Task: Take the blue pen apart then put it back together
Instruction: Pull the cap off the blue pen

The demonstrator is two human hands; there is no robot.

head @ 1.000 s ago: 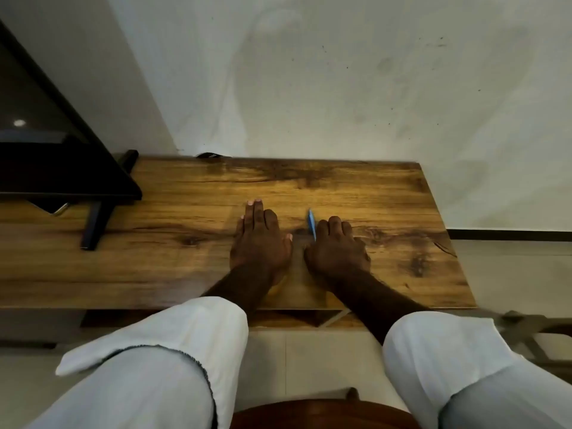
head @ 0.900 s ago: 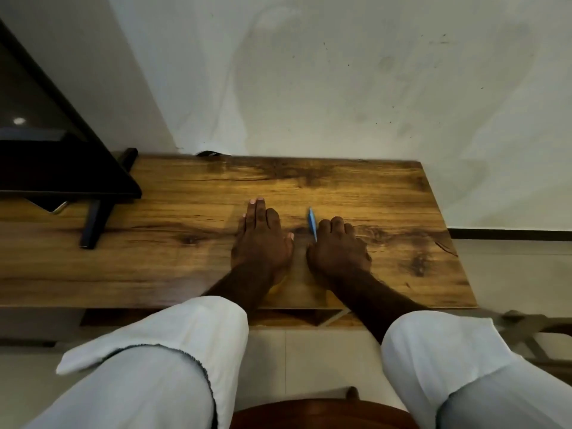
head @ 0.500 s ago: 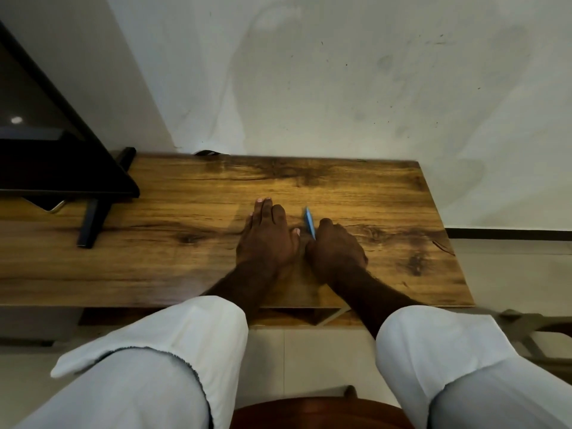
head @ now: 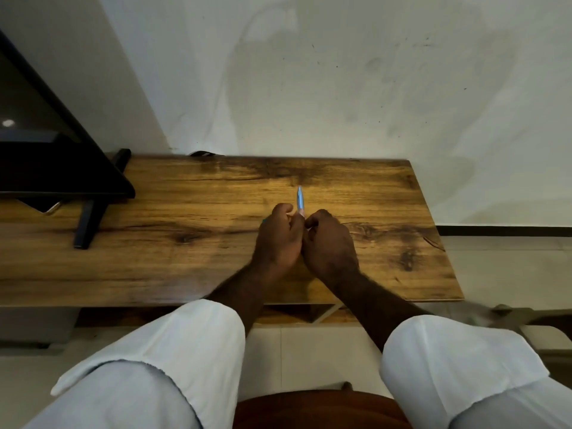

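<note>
Well inside table (head: 185, 243) edges: hands (head: 278, 239) (head: 329, 243), pen (head: 299, 198)

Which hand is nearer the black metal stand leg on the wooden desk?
Left. The left hand sits right of the black stand leg; the right hand is farther right. Both grip the blue plastic pen.

My left hand (head: 278, 239) and right hand (head: 329, 243) meet side by side over the middle of the bench (head: 185, 258) before me. The pen (head: 300, 199) sticks out from between their fingers (head: 283, 209) toward twelve o'clock. A screen (head: 46, 156) stands on the bench at ten o'clock. The wall (head: 340, 88) lies behind the bench.
</note>
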